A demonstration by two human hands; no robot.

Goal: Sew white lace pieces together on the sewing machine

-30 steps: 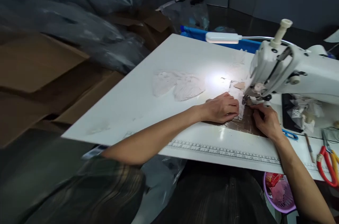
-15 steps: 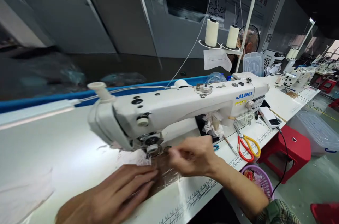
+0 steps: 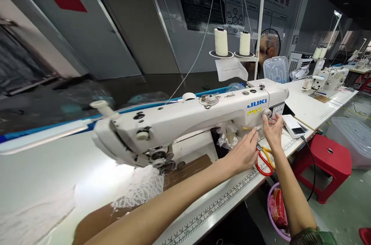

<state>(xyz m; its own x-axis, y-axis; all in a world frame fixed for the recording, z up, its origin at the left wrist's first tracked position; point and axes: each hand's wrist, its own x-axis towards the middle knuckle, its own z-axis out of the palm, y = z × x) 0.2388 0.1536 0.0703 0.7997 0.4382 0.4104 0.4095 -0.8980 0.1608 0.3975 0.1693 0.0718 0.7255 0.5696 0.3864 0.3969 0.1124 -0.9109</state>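
The left hand (image 3: 245, 153) and right hand (image 3: 272, 133) have left the white lace fabric (image 3: 142, 188), now unguided beneath the white sewing machine (image 3: 185, 117)'s needle end. The 2 hands meet at the pale coiled cord (image 3: 260, 126); whether fingers grip it cannot be told.

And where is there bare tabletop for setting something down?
Bare patches: left, between the lamp bar and pale fabric; right, between the white device and farther sewing machine. Crowded: around the left hand, right hand, scissors and fabric scraps.
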